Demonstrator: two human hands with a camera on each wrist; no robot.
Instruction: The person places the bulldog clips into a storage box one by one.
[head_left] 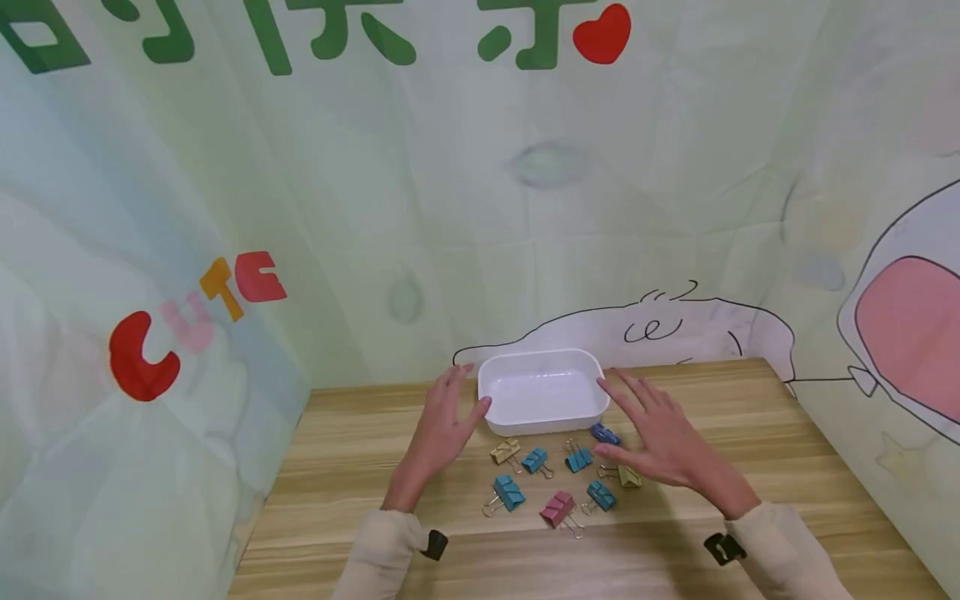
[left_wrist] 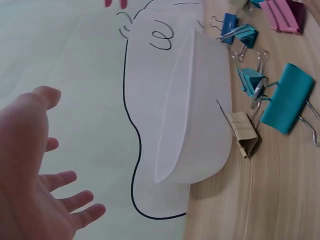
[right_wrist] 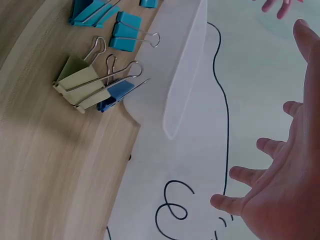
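Nothing is in the left hand (head_left: 442, 425) or the right hand (head_left: 667, 437): the fingers of each are spread apart and pinch no thing. From above, the two hands seem to frame the white tray (head_left: 547, 427), one on each side. The wrist views show a gap between each hand and the tray, so they look to be up in the air and not touching it.

The tray sits upright near the back edge of the wood table (head_left: 360, 467). Its inside looks bare from above.

Eight clips lie loose on the near side of the tray. One pale yellow clip (head_left: 506, 451) is near its left front corner. The dark blue clip (head_left: 605, 433) is just beside its right front corner, and I cannot tell if they touch. Four blue-green clips (head_left: 508, 492) are spread about in the middle, with the pink clip (head_left: 557, 508) closest to the person. The other yellow clip (head_left: 628, 476) lies out to the right, near where the right hand hovers.

My guess is that the work is just at its start. No clip is held and none shows in the tray. All eight look left to do, mixed in color and not set in neat rows.
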